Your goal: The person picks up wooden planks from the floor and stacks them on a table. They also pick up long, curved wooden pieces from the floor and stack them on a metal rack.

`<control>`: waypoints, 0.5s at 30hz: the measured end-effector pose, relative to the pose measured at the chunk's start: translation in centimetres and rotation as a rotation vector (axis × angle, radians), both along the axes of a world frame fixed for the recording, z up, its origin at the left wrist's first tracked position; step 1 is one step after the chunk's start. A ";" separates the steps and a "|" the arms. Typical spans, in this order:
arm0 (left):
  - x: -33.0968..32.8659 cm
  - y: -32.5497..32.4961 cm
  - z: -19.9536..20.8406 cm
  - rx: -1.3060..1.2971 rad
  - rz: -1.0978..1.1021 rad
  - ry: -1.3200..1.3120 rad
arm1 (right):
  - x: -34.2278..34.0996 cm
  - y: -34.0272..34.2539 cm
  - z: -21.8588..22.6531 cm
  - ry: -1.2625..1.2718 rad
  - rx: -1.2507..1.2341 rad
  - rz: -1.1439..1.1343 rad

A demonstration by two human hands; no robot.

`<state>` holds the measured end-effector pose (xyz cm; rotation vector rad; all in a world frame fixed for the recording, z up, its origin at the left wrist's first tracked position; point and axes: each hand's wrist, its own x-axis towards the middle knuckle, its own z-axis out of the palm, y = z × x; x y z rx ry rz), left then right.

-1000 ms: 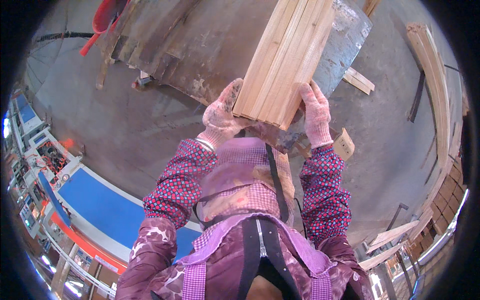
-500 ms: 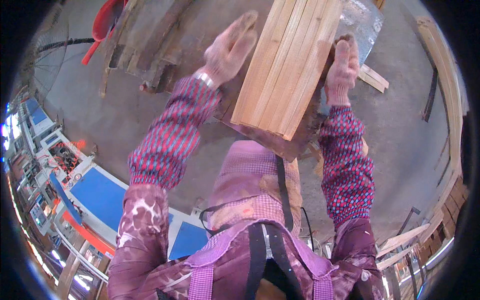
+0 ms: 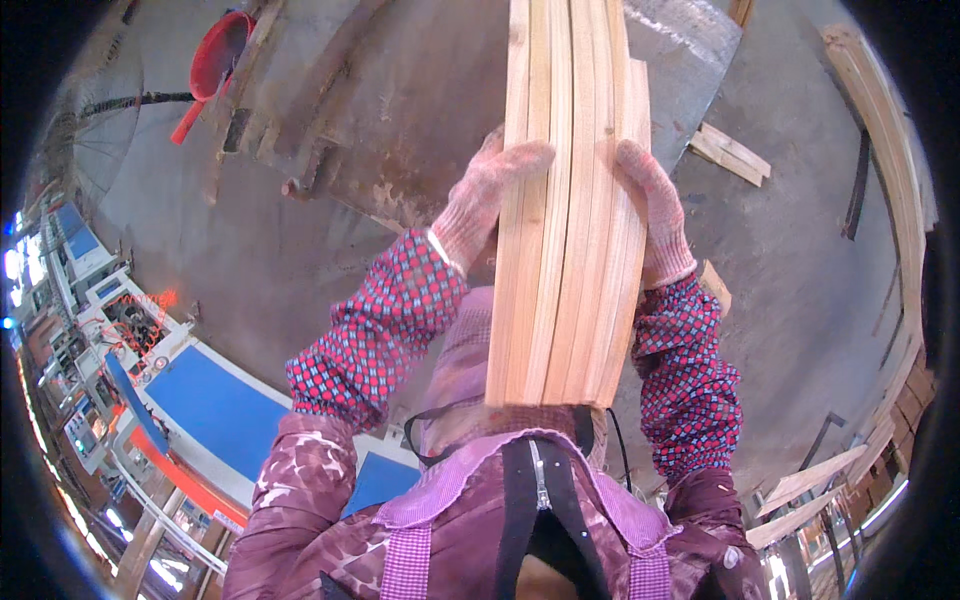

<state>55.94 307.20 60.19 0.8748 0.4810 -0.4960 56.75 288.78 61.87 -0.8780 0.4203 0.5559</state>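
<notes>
A bundle of long, pale wooden strips (image 3: 565, 270) lies lengthwise in front of me, its near end close to my apron. My left hand (image 3: 490, 190), in a pinkish knit glove, grips the bundle's left side with the thumb over the top. On the opposite side my right hand (image 3: 655, 210), gloved alike, presses its thumb against the strips' upper edge. The fingers of both hands go out of sight beside and under the wood. Past the bundle shows a worn metal surface (image 3: 690, 50).
Short wood offcuts (image 3: 731, 154) lie right of the metal surface. At the far left are a red pan-like tool with a handle (image 3: 218, 58) and rough timbers. A machine with blue panels (image 3: 205, 400) stands at the lower left. Long boards (image 3: 880, 130) line the right edge.
My hands, spread on either side before, have closed on the bundle. The strips have come nearer to my body and stand straighter, with one on the right set back from the others.
</notes>
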 end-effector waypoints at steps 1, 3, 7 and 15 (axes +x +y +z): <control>0.2 -0.1 1.2 0.014 0.035 -0.033 | 0.1 0.1 0.7 -0.020 -0.009 -0.012; 0.6 0.1 3.7 0.092 0.043 -0.066 | 1.1 0.5 2.1 -0.087 -0.118 -0.019; 1.5 1.7 8.3 0.050 0.153 -0.580 | 4.1 0.5 6.3 -0.635 -0.064 0.005; 4.9 5.6 9.0 1.685 0.156 -1.716 | 7.5 1.5 8.4 -1.101 0.047 0.042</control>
